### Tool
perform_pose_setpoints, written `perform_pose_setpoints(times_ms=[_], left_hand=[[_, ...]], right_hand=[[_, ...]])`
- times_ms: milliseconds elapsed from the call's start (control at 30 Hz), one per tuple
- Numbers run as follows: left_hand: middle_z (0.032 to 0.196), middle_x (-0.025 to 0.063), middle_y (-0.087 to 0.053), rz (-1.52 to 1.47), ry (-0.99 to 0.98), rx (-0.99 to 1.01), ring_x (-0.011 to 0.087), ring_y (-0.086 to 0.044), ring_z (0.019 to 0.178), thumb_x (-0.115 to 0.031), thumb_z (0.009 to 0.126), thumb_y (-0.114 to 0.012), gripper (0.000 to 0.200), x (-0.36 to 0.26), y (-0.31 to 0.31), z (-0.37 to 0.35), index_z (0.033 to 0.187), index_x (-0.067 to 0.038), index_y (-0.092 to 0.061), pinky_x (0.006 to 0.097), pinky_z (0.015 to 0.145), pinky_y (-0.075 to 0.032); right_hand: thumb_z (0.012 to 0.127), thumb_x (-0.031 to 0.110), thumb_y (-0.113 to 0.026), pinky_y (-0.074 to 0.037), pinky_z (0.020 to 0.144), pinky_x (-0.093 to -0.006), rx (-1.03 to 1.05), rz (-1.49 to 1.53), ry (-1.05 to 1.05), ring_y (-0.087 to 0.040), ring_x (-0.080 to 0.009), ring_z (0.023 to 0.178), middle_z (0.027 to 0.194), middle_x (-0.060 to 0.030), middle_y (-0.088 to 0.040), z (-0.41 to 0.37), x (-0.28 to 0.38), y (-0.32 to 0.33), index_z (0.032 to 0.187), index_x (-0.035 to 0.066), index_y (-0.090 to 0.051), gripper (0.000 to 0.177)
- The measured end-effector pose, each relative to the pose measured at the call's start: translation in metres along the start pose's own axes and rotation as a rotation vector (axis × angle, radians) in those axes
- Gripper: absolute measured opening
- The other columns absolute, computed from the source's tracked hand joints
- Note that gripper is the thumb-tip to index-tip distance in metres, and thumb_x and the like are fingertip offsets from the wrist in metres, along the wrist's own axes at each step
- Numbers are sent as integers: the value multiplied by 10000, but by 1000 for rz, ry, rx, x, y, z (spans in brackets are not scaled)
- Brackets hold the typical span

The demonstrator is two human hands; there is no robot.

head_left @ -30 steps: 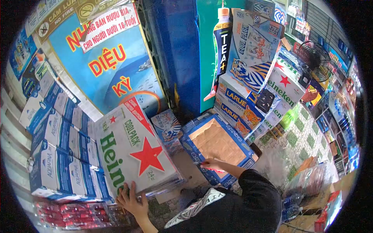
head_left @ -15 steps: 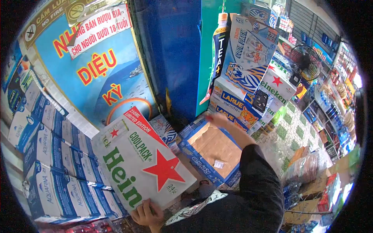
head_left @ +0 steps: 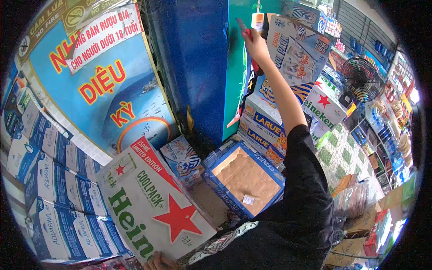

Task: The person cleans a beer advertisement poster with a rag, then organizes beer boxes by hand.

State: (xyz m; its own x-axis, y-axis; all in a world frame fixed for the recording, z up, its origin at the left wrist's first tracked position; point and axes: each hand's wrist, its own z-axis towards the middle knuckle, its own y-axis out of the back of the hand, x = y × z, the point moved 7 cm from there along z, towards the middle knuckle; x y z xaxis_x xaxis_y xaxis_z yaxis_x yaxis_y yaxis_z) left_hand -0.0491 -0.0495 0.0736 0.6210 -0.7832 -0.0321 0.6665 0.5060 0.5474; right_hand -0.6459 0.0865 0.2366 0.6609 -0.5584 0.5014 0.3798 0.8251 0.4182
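My right hand [head_left: 257, 48] is raised in front of the green panel and a tiger-print carton [head_left: 294, 51]. It is closed around a red-handled tool with a grey blade [head_left: 241, 26], whose exact kind I cannot make out. At the bottom, my left hand [head_left: 159, 262] grips the lower edge of a white Heineken carton [head_left: 155, 202], which leans tilted with its red star facing up; part of that hand is cut off by the frame. Between my arms lies a blue Revive carton [head_left: 266, 163], brown cardboard and a small white label showing inside its blue border.
Stacked Aquafina cartons [head_left: 49, 180] line the left, below a blue poster [head_left: 103, 81]. A small tiger-print carton [head_left: 180, 157] sits behind the Heineken one. Larue cartons [head_left: 258, 135] and a black fan [head_left: 361, 78] stand to the right, with stocked shelves beyond.
My right hand has risen from the far edge of the Revive carton to the upper green panel, bringing the red-handled tool into clear view. My left hand remains at the Heineken carton's lower edge.
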Motion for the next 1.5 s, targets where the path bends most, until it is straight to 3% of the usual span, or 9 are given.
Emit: perform_pose_setpoints(times_ms=[200,533,600,633,700,1000,1233,1333,1500], left_hand=[[666,45,-578,-32,-187,44,196,-531,578,-322,793,-392,326,-2,-1,2,712,-82,-596,323,519,-381],[679,41,-588,-48,-217,86,191,-540,579,-323,790,-372,345,-6,-7,-5,751,-65,-598,310,516,-398],[638,44,-581,-371,639,19,190,-530,543,-305,785,-392,325,30,-16,-19,693,-79,-607,313,503,-396],[638,44,-581,-371,637,21,190,-530,543,-305,785,-392,325,33,-16,-15,693,-79,-607,313,503,-396],[609,45,-573,-28,-103,-75,191,-518,511,-288,784,-406,313,-5,2,7,653,-89,-609,315,484,-392],[616,42,-572,-69,-351,-44,189,-515,499,-213,774,-400,269,0,-3,-2,682,-68,-606,293,444,-383],[644,44,-579,-76,-308,66,189,-536,535,-219,774,-405,262,1,-5,2,700,-76,-611,290,449,-384],[645,47,-579,-125,-337,-67,191,-536,545,-227,762,-414,253,4,-4,-5,713,-75,-610,296,455,-382],[654,57,-583,-40,-263,86,189,-543,555,-207,746,-411,243,-4,-1,6,708,-70,-608,295,472,-383]], right_hand=[[791,392,-406,-405,583,-459,54,-34,15,-524,-382,706,723,-206,-548,-10,14,-11,888,89,-441,320],[793,358,-417,-420,539,-450,-16,-140,71,-539,-360,638,661,-193,-547,-9,21,-3,885,87,-431,286],[792,355,-418,-421,525,-448,-25,-155,83,-541,-356,629,653,-188,-548,-10,21,-3,886,88,-433,284],[791,349,-421,-422,506,-446,-46,-184,104,-542,-352,613,644,-183,-549,-10,22,-1,887,95,-436,273],[789,344,-423,-422,488,-444,-67,-214,122,-543,-348,596,635,-177,-550,-11,22,0,888,102,-439,262],[783,347,-425,-424,467,-440,-68,-230,105,-542,-349,575,618,-172,-549,-21,9,-13,870,123,-442,240],[780,353,-438,-421,499,-447,-17,-238,72,-532,-369,605,630,-191,-545,-22,4,-15,887,128,-450,249],[787,356,-419,-421,475,-448,-65,-178,110,-536,-359,573,610,-178,-544,-21,7,-10,856,125,-434,242],[784,351,-425,-417,508,-463,-85,-162,86,-533,-373,609,648,-197,-546,-13,8,-10,859,117,-443,247]])
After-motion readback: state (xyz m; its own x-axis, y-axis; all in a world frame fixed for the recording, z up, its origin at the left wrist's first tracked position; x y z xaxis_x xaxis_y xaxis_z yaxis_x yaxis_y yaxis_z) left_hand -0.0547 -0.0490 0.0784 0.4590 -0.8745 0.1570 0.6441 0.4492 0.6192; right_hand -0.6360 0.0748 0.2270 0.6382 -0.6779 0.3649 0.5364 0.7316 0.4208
